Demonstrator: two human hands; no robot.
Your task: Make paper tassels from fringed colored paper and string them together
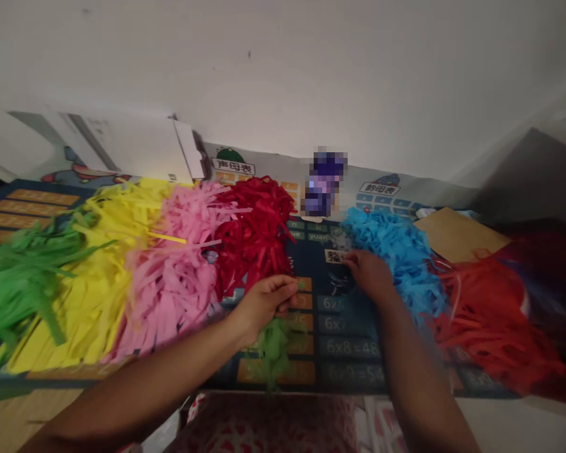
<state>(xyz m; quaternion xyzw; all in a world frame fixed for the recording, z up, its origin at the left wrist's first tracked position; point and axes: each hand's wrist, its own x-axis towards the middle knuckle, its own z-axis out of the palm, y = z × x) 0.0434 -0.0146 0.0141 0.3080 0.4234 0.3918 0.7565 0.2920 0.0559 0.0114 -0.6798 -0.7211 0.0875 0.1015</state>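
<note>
My left hand (272, 298) is closed in a pinch near the middle of the printed mat. Below its fingers hangs a small tassel of green paper strips (276, 349), its top hidden by the hand. My right hand (371, 274) is farther right, thumb and finger drawn together beside a small silvery clump (342, 240). Whether anything sits in that pinch is too small to tell. Blue paper strips (393, 251) lie just beyond the right hand. Dark red strips (257, 233) are heaped behind the left hand, with pink strips (174, 283) beside them.
Yellow strips (94, 270) and green strips (19, 270) cover the left side. Orange-red strips (500, 321) and a tan paper piece (460, 234) lie right. A white box (132, 145) and a pixelated phone-like object (327, 182) stand by the wall (283, 75).
</note>
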